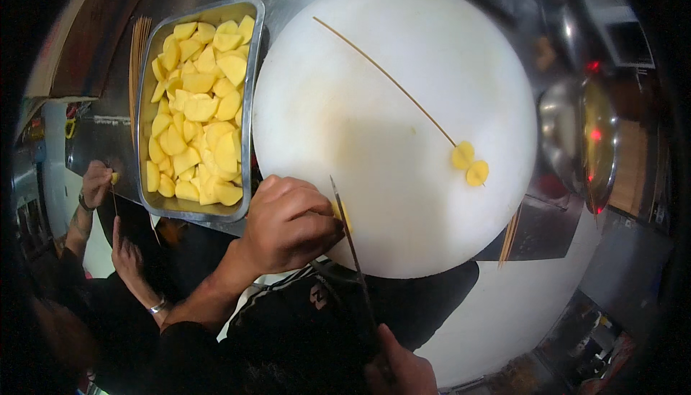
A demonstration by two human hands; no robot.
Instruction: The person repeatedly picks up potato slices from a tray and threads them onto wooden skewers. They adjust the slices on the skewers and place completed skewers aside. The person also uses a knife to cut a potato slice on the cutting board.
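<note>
My left hand (291,225) rests with curled fingers at the lower left edge of the round white cutting board (378,71). A yellow piece, likely potato (347,217), shows beside its fingertips, partly behind the knife blade (348,227). My right hand (405,365), low in the view, is closed around the knife's handle, which is mostly dark and hard to see. On the board's right side, two round yellow slices (469,164) sit on the lower end of a long thin wooden skewer (386,75). Whether my left fingers grip the piece by the blade is partly hidden.
A steel tray (253,87) of yellow potato pieces stands left of the board, with a bundle of skewers (139,65) beside it. Farther left, a co-worker's hands (97,181) hold a skewer with a yellow piece. Metal bowls (567,136) and more skewers (509,237) lie right.
</note>
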